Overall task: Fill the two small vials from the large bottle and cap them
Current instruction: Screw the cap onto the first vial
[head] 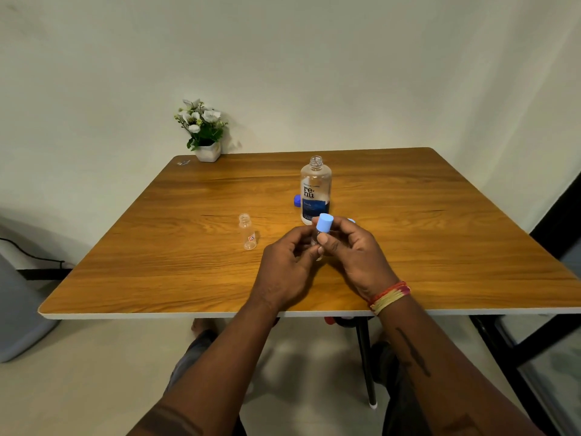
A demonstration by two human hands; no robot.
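Blue cap (324, 222) tops the upright vial (318, 247) pinched between left hand (289, 262) and right hand (355, 250); the open vial (247, 231) stands toward the worktop's (157, 247) left edge, nearer the left hand.

Tabletop (408, 247): wood grain, smooth, soft sheen, pale edge band. Large bottle (315, 187): clear glossy plastic, printed label. Small vial (247, 231): clear, shiny. Light blue cap (324, 222): matt plastic. Wrist threads (389, 295): cloth. Flowerpot (208, 152): white, smooth.

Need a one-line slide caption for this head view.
Both hands hold a light-blue-capped clear vial over the wooden table; second clear vial stands uncapped.
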